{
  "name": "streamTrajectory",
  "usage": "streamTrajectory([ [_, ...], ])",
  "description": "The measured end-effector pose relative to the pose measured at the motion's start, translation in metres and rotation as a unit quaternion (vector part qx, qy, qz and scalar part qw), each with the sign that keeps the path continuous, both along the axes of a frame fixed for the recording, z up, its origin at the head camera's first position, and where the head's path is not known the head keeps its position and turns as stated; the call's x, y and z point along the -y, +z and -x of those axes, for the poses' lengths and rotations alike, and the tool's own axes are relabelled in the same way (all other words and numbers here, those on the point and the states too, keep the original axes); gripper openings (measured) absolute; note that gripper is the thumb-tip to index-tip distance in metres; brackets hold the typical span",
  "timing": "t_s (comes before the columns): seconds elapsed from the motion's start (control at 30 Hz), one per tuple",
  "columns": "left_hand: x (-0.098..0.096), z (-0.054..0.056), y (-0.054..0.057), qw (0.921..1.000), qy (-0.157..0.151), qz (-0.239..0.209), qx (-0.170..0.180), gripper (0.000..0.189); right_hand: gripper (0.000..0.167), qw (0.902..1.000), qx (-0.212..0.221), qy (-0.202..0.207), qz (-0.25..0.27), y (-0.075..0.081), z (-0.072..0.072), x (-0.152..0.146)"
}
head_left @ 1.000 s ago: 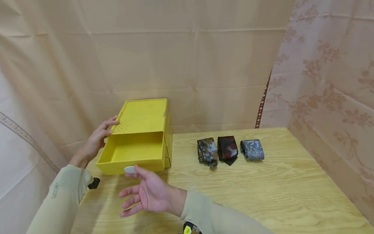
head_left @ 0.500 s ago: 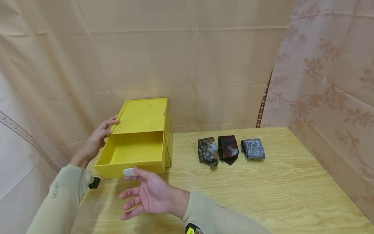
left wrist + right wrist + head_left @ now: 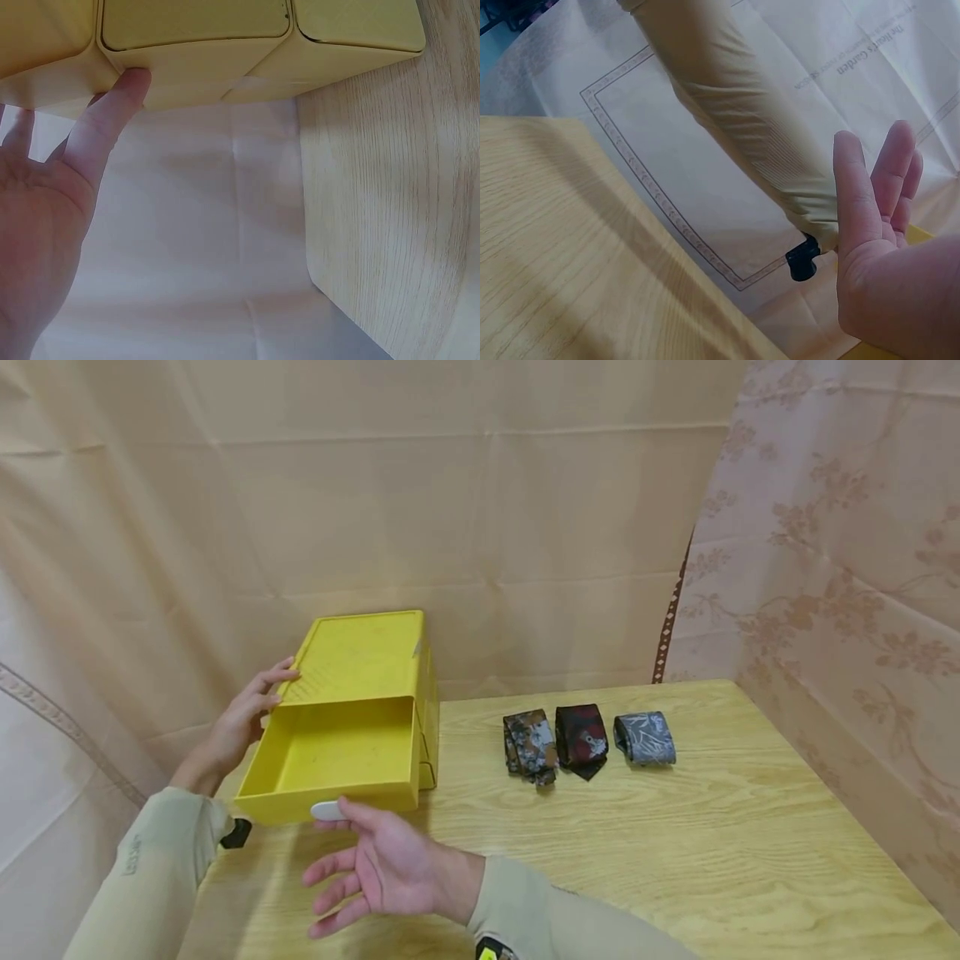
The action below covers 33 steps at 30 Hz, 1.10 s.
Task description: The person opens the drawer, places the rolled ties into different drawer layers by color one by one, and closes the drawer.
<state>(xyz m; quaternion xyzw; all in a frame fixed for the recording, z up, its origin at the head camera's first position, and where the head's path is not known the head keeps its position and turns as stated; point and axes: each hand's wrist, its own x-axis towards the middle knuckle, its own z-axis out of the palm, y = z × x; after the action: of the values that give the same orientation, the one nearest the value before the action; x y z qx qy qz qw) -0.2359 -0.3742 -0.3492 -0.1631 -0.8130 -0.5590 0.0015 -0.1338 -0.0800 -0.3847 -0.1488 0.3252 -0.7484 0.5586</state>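
In the head view a yellow drawer cabinet (image 3: pixel 360 656) stands at the left of the table, its top drawer (image 3: pixel 330 760) pulled well out with nothing visible inside. My right hand (image 3: pixel 397 864) pinches the drawer's pale oval handle (image 3: pixel 327 811) between thumb and index finger, the other fingers spread below. My left hand (image 3: pixel 236 727) rests against the cabinet's left side, its fingertips at the top edge. The left wrist view shows the thumb (image 3: pixel 112 112) extended against the yellow side. Lower drawers are mostly hidden behind the open one.
Right of the cabinet, three rolled neckties lie in a row on the wooden table (image 3: pixel 675 843): a brown and grey patterned one (image 3: pixel 531 745), a dark red one (image 3: pixel 582 739) and a grey one (image 3: pixel 645 738). A beige curtain (image 3: pixel 480 527) hangs behind.
The top drawer has slid a little further out toward me, with my right hand moving along at its handle. My left hand keeps its place on the cabinet; the neckties stay put.
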Motion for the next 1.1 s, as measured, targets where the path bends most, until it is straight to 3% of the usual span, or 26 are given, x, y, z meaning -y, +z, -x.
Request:
streamTrajectory([
  [0.27, -0.001, -0.002, 0.0, 1.0, 0.0, -0.006, -0.001, 0.039, 0.043, 0.9998, -0.01, 0.019, 0.003, -0.003, 0.002, -0.002],
  [0.4, -0.001, -0.002, 0.0, 1.0, -0.003, -0.007, -0.002, 0.04, 0.049, 0.9971, -0.046, 0.06, -0.008, -0.004, 0.006, -0.007],
  [0.57, 0.0, -0.002, 0.0, 0.9999, -0.011, -0.01, -0.002, 0.041, 0.053, 0.9755, -0.162, 0.144, -0.038, -0.003, 0.016, -0.023],
  [0.7, 0.001, -0.001, 0.001, 0.9999, -0.011, -0.008, 0.0, 0.042, 0.05, 0.9567, -0.227, 0.18, -0.031, 0.0, 0.027, -0.042],
  [0.77, 0.002, -0.001, 0.0, 0.9999, -0.01, -0.008, 0.002, 0.042, 0.048, 0.943, -0.268, 0.194, -0.034, 0.001, 0.035, -0.052],
  [0.87, 0.002, -0.001, 0.0, 0.9999, -0.01, -0.009, 0.002, 0.042, 0.045, 0.9131, -0.342, 0.216, -0.052, 0.004, 0.048, -0.069],
  [1.0, 0.002, -0.001, -0.001, 0.9999, -0.01, -0.011, 0.001, 0.042, 0.044, 0.864, -0.433, 0.233, -0.108, 0.007, 0.067, -0.095],
  [1.1, 0.002, 0.0, -0.001, 0.9999, -0.012, -0.011, 0.001, 0.042, 0.048, 0.814, -0.51, 0.225, -0.162, 0.011, 0.082, -0.116],
])
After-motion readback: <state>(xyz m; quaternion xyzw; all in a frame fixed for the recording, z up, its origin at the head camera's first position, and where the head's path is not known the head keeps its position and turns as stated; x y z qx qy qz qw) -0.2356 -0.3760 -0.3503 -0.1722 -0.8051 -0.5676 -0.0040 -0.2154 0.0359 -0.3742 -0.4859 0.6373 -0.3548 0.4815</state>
